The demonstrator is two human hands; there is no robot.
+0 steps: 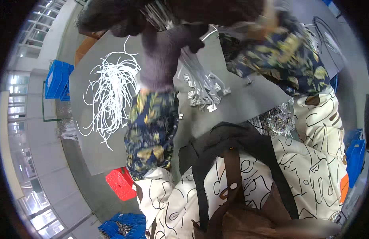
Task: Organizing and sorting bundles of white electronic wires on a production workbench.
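Note:
A dark knit glove covers my left hand [162, 49], which is closed around a bundle of grey cables [198, 73] over the grey tabletop [248, 99]. The bundle's lower ends carry small pale metal-looking terminals and fan out on the table. Its other end sticks up past the glove at the top edge. My right hand [228, 12], also dark-gloved, is smeared by motion and cut off at the top; its fingers cannot be made out. Left of my left forearm lies a loose heap of thin white cables [114, 93].
A tangle of metal-looking parts [280, 119] sits by the table's near right edge. Black cable loops [328, 36] lie at far right. Blue crates [59, 79] stand left; a red crate [121, 183] and a blue crate of parts [122, 226] are lower left.

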